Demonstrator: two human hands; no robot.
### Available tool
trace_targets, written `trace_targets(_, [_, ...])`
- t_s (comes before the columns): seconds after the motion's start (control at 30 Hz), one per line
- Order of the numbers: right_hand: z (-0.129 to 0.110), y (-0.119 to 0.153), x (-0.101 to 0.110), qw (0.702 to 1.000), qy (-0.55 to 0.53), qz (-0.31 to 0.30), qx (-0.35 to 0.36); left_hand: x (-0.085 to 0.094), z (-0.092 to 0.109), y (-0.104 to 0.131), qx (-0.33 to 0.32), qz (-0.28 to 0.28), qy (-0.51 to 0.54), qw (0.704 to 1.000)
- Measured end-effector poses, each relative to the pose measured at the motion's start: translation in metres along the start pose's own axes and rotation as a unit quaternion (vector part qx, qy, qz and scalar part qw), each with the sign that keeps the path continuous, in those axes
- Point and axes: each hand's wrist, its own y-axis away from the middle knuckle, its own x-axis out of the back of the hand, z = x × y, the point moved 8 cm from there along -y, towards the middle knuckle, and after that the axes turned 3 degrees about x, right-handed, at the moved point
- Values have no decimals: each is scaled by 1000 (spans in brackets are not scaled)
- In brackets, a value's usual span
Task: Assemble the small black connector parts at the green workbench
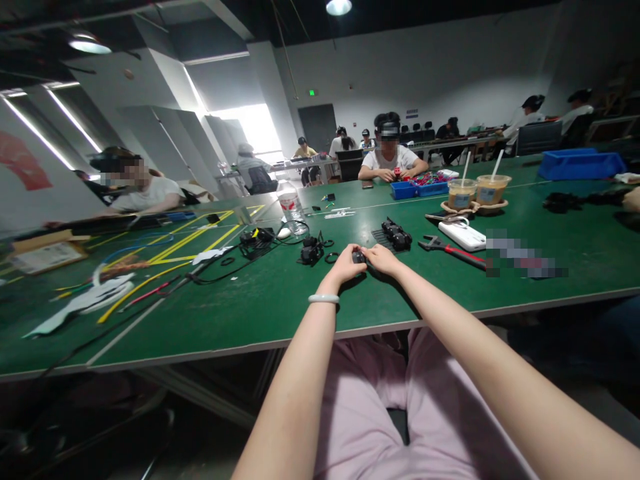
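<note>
Both hands meet over the green table [280,293], around a small black part [358,256]. My left hand [346,267] grips its left side, with a pale bangle on the wrist. The fingers of my right hand [382,260] press on the part from the right. Just beyond my right hand lies a black ribbed assembly [397,233]. Left of my hands sit another black assembly [312,249] and a black ring [331,257]. The part's details are hidden by my fingers.
Red-handled pliers [453,252], a white power bank [463,235] and two drink cups [493,190] are on the right. Cables, yellow tubing [145,291] and a cloth [95,298] lie left. Across the table, a person [390,157] works beside blue bins [430,188].
</note>
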Motion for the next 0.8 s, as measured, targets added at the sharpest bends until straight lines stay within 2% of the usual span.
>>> trace_targets(0.2, [0, 1, 9, 993, -118, 25, 11, 0, 0, -2, -8, -3, 13, 1000])
trace_targets(0.33, [-2, 3, 7, 984, -177, 13, 33, -1, 3, 0, 0, -16, 34, 999])
trace_targets(0.47, [-3, 6, 7, 981, -186, 5, 47, -2, 7, 2, -3, -25, 48, 999])
trace_targets(0.8, [-6, 8, 6, 982, -181, -9, 45, 1, 5, 3, 6, -1, 43, 999])
